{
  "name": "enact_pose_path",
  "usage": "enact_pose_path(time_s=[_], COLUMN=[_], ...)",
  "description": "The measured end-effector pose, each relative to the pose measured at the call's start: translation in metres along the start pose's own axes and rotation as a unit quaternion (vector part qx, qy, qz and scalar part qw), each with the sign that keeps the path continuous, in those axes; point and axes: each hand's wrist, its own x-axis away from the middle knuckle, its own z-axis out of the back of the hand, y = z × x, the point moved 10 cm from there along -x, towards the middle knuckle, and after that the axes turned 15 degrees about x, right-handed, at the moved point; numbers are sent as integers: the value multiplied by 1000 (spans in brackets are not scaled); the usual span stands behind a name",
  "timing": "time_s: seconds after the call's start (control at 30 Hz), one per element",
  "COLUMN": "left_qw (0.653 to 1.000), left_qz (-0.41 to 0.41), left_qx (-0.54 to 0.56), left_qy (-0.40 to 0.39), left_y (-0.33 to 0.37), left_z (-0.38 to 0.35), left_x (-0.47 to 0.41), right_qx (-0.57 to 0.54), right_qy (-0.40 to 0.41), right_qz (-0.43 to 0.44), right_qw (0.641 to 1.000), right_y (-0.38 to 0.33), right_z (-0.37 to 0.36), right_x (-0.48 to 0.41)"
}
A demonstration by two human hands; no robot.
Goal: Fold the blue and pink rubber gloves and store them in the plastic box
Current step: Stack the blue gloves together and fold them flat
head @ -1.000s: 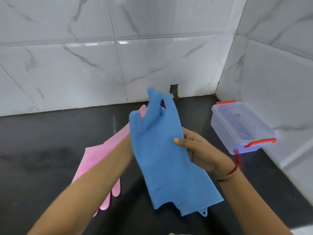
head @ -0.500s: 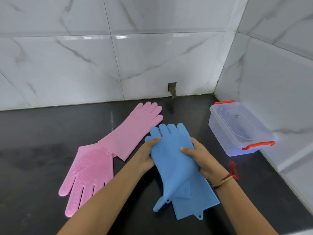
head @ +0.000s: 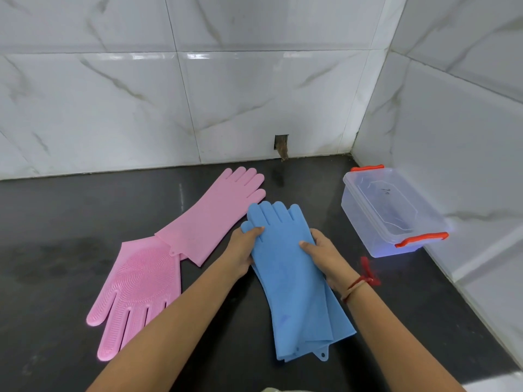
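Note:
Two blue rubber gloves (head: pixel 294 281) lie stacked flat on the black counter, fingers pointing away from me. My left hand (head: pixel 244 250) grips their left edge near the thumb, and my right hand (head: pixel 325 256) holds the right edge. One pink glove (head: pixel 218 213) lies flat to the left, fingers toward the wall. A second pink glove (head: pixel 138 290) lies nearer me with its bristled palm up and fingers toward me. The clear plastic box (head: pixel 390 213) with red latches stands at the right, its lid on.
White marble-tiled walls (head: pixel 254 94) close the counter (head: pixel 56 222) at the back and right, forming a corner behind the box. A small hole (head: pixel 281 145) sits in the back wall at counter level. A red thread bracelet is on my right wrist.
The blue gloves were held up in the air, then lowered and laid flat on the counter. Both hands now hold their side edges. The pink gloves have come fully into view.

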Motion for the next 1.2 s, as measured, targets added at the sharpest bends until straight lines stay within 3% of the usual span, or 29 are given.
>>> enact_pose_path(time_s=[0.1,0.3,0.4,0.53,0.67,0.93,1.1,1.2], left_qw=[999,990,986,982,975,966,926,894], left_qz=[-17,-89,-103,-126,-163,-201,-242,-241], left_qx=[30,-87,-117,-121,-132,-142,-278,-356], left_qy=[27,61,62,71,72,83,80,126], left_y=[10,16,19,24,28,35,53,55], left_z=[13,26,27,30,30,29,21,35], left_x=[4,-1,-2,-2,3,3,3,7], right_qx=[-23,-2,22,18,135,275,320,476], right_qy=[-8,-140,-179,-20,88,161,156,193], right_qz=[26,-25,-8,19,48,64,31,-7], right_qw=[999,990,984,999,986,946,934,858], right_y=[-4,26,33,32,34,25,20,12], right_z=[-3,-8,-12,13,27,26,30,31], right_x=[8,42,59,54,56,58,60,66])
